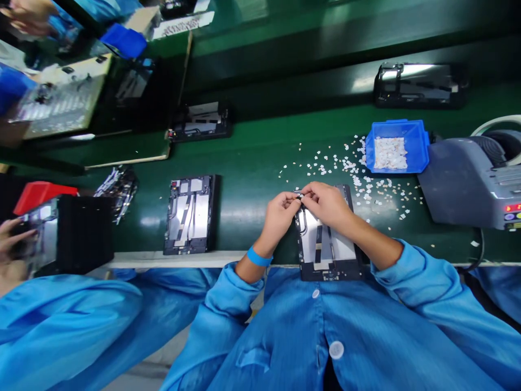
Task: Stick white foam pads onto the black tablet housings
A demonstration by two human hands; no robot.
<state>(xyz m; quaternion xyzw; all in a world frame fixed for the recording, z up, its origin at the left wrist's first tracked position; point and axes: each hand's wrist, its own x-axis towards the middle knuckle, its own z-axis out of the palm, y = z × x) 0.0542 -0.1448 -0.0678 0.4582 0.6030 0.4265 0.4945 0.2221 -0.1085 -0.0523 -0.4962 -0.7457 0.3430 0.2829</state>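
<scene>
A dark tablet frame [325, 250] with silver inner plates lies at the near edge of the green belt, in front of me. My left hand [280, 213] and my right hand [325, 203] meet over its far left corner. Both pinch a tiny pale piece [299, 194] between their fingertips. The fingers of both hands are closed. A blue band circles my left wrist.
A second tablet frame [190, 214] lies to the left. A blue bin [396, 145] of small white bits sits far right, with several bits scattered around it. A grey machine [468, 184] stands at the right. A co-worker's hand [12, 239] is at the left edge.
</scene>
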